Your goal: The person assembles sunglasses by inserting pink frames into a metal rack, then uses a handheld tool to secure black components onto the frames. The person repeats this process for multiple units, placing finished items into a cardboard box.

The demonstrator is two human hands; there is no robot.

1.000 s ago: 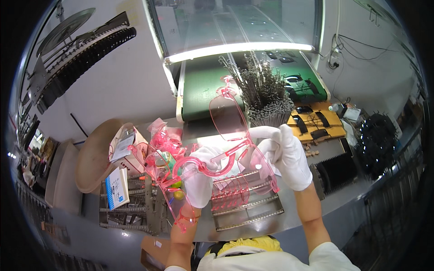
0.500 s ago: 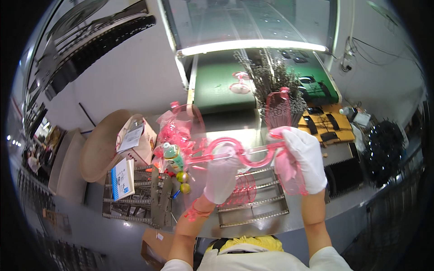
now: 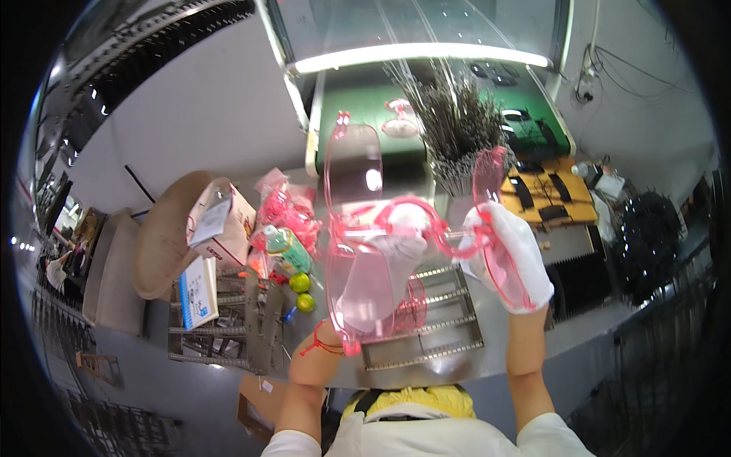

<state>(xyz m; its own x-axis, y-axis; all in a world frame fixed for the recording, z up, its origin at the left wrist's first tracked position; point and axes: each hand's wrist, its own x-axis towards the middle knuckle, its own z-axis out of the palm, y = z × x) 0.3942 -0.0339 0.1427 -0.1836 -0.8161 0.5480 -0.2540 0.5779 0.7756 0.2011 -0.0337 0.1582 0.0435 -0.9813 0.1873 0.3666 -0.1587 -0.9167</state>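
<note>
I hold up a clear pink plastic moulding (image 3: 353, 156), with long rounded plates at both ends and a curved runner joining them in the middle. My left hand (image 3: 403, 251), in a white glove, is closed on the curved middle part, partly seen through a pink plate. At the right end, my right hand (image 3: 525, 263), also white-gloved, grips the moulding with a pink plate lying against the palm. Below, more pink mouldings (image 3: 412, 305) rest on a metal rack (image 3: 457, 327), partly hidden by the left hand and plate.
Another pink moulding (image 3: 398, 126) lies on the green conveyor belt (image 3: 346, 107). Dark thin stalks (image 3: 457, 122) stand in a bundle beyond my hands. Black curved pieces sit on an orange board (image 3: 575, 206). To the left are a green bottle (image 3: 288, 250), two green fruits (image 3: 300, 283) and a carton (image 3: 232, 236).
The moulding has turned, so its left plates face me more broadly and stand nearer the middle. My left hand has shifted slightly right and up. The view has moved a little.
</note>
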